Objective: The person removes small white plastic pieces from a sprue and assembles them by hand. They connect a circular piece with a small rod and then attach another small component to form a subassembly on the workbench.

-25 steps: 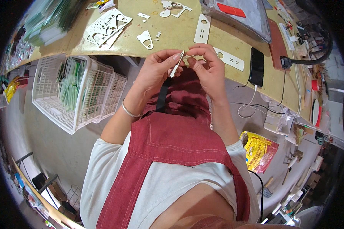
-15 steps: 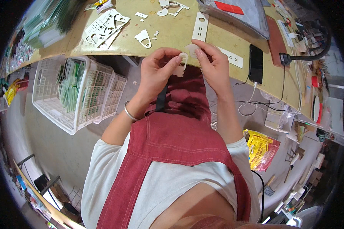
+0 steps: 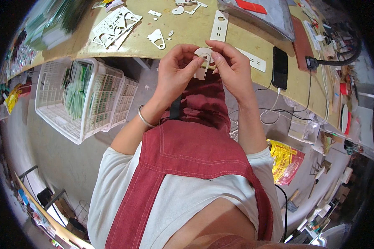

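My left hand (image 3: 177,68) pinches a flat cream cut-out piece (image 3: 201,74) with a notched lower edge, just in front of the table edge. Between thumb and fingers, my right hand (image 3: 232,70) grips a round cream disc (image 3: 204,51) with a small hole at its middle. The disc overlaps the upper end of the cut-out piece; whether the two are joined I cannot tell. Beyond my hands on the table lie a triangular cream piece with a hole (image 3: 156,39), a punched-out sheet (image 3: 116,27) and a second small disc (image 3: 178,10).
A long slotted strip (image 3: 219,25), another strip (image 3: 253,61) and a black phone (image 3: 279,68) on a white cable lie on the table. A grey tray (image 3: 274,25) stands at the back right. White plastic crates (image 3: 83,112) stand below left, a yellow bag (image 3: 283,162) below right.
The disc in my right hand has moved left onto the upper end of the cut-out piece. My hands have come closer together.
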Available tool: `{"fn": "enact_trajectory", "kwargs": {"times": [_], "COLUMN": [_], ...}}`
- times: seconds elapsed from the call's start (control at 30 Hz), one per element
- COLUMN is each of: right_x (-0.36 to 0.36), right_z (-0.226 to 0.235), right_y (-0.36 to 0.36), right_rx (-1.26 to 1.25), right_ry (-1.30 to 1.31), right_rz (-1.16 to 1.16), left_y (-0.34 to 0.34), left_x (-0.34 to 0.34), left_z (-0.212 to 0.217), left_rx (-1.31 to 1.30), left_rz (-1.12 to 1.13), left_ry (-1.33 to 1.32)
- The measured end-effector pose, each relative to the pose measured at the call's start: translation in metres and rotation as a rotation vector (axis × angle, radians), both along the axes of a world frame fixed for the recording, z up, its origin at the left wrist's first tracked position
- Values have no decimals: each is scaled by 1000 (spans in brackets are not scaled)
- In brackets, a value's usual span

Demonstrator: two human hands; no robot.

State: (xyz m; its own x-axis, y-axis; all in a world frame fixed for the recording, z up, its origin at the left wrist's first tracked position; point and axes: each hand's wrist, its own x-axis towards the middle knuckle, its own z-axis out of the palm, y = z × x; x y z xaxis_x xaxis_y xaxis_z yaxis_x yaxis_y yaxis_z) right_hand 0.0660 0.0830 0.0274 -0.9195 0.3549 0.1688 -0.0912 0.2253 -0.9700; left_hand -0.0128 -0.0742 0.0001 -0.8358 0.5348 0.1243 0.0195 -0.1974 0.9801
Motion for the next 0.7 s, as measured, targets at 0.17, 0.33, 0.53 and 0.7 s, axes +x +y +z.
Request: {"fn": "enact_trajectory", "kwargs": {"times": [0.17,0.33,0.53,0.7], "right_x": [-2,-3,-2,-6], "right_z": [0,-7,-6,-11], "right_y": [-4,-5,-4,2], "right_rx": [71,99,88,144], "right_ry": [21,43,37,83], "right_rz": [-18,-14,-9,-190], "left_y": [1,1,-2,-4], "left_x": [-2,-3,-4,-3], "left_z": [-4,-6,-8,-7], "left_rx": [22,37,16,-8], "left_rz": [-7,-28,-46,-46], "left_ry": [25,16,-15,-48]}}
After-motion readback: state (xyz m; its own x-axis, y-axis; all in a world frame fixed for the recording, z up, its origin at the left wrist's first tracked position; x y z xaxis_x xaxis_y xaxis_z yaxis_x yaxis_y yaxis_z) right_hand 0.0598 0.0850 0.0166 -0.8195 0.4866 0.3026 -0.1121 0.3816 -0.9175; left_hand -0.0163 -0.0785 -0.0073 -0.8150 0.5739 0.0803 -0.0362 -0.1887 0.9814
